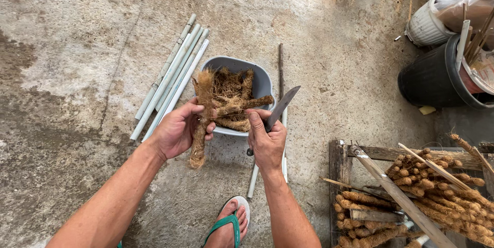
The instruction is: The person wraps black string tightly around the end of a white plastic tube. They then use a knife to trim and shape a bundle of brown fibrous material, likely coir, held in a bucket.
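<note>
Head view: two bare hands working a coir-wrapped stick over a stained concrete floor.

Rough grey concrete, darker and damp-looking at left; pale pipes [170, 75] lie slanting on it; the left hand [177, 130] is curled shut around the coir-wrapped stick [200, 119], whose long axis runs nearly upright in the frame, frayed end near, other end far, in front of a grey basin [260, 80] of similar pieces; the right hand [266, 142] is fisted on a knife [278, 109], blade pointing far-right; a green sandal [229, 225] near; a wooden crate [339, 165] of wrapped sticks and a black bucket [432, 80] at right.
</note>
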